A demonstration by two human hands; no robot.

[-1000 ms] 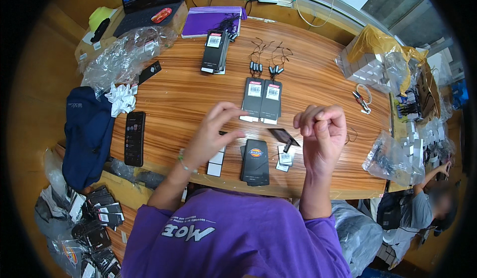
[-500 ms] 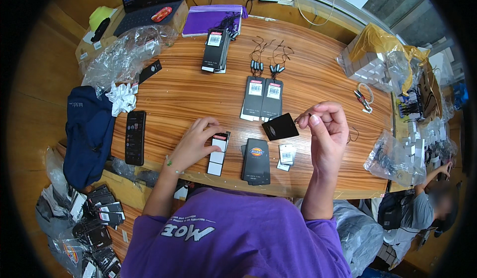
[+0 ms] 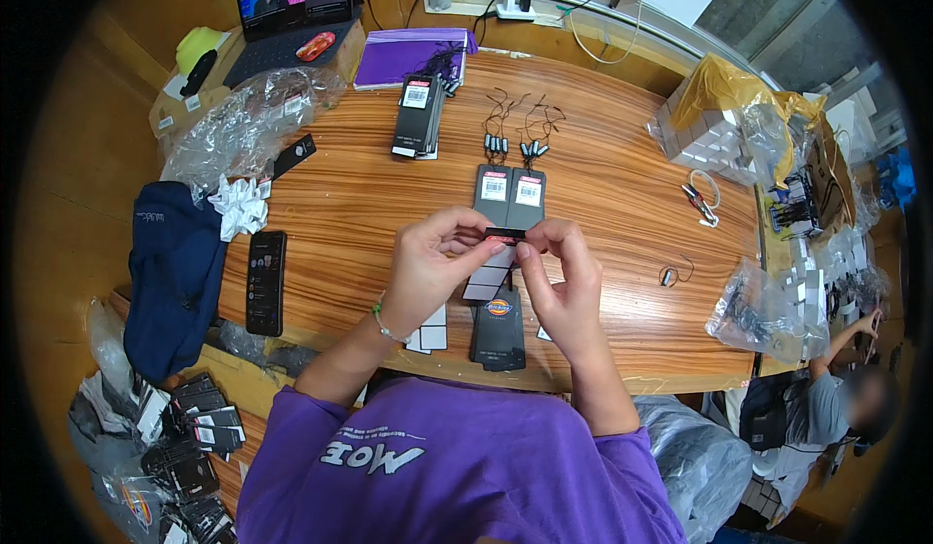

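Observation:
My left hand (image 3: 437, 253) and my right hand (image 3: 561, 277) meet over the middle of the table, both pinching the top of a hang tag (image 3: 488, 277) with white panels and a red stripe. A black tag (image 3: 504, 233) lies along its upper edge between my fingertips; its string is hidden. Below the hands is a stack of black tags (image 3: 498, 340) with an oval logo. White-panelled tags (image 3: 432, 330) lie left of it, and a small white label (image 3: 543, 333) is partly covered by my right hand. Beyond are two rows of stickered tags (image 3: 494, 187) with black strings.
A taller pile of strung tags (image 3: 416, 121) stands farther back. A phone (image 3: 265, 282), crumpled plastic (image 3: 248, 117) and a laptop (image 3: 292, 29) are at left. On the right are snips (image 3: 698, 202), a loose string (image 3: 669, 276), a plastic bag (image 3: 768, 316) and boxes (image 3: 705, 121). Another person (image 3: 826, 408) is at far right.
My left hand has lifted a white-panelled tag off the table and moved right. My right hand has brought the black tag left to meet it. A loose string now shows at right.

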